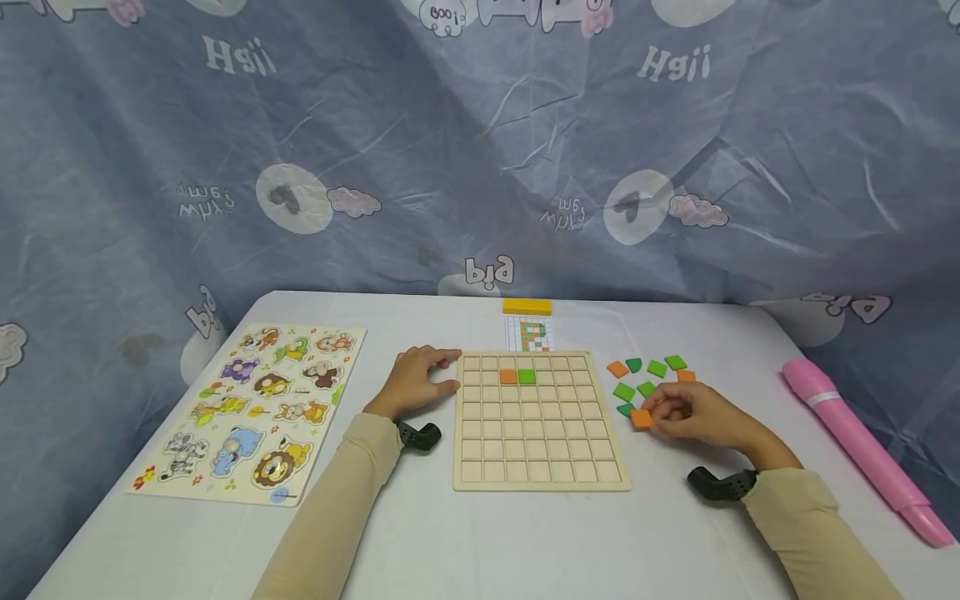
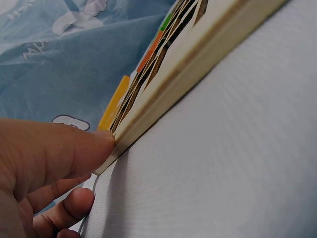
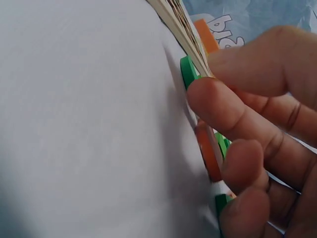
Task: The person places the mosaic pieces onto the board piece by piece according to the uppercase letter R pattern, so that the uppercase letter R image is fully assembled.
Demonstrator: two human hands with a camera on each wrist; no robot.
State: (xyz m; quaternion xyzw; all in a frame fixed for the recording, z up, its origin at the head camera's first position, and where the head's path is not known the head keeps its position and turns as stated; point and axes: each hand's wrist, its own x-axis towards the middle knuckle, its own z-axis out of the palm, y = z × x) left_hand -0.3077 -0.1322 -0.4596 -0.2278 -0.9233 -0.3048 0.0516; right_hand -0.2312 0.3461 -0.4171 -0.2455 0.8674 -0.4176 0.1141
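Note:
A wooden grid board (image 1: pixel 540 423) lies on the table, with an orange tile (image 1: pixel 508 377) and a green tile (image 1: pixel 527 377) side by side in its second row. My left hand (image 1: pixel 415 382) is at the board's upper left, its thumb (image 2: pixel 94 148) against the side edge and its index finger reaching toward the corner. To the right of the board, my right hand (image 1: pixel 693 417) pinches a square orange tile (image 1: pixel 641 419) between thumb and index finger. Several loose green tiles (image 1: pixel 624 391) and orange tiles (image 1: pixel 617 368) lie around that hand; it partly hides some of them.
Behind the board lie a pattern card (image 1: pixel 531 333) with a coloured letter R and a yellow block (image 1: pixel 527 307). An animal puzzle board (image 1: pixel 251 412) occupies the table's left side. A pink wand-like object (image 1: pixel 862 450) lies along the right edge. A printed cloth (image 1: pixel 465 167) hangs behind.

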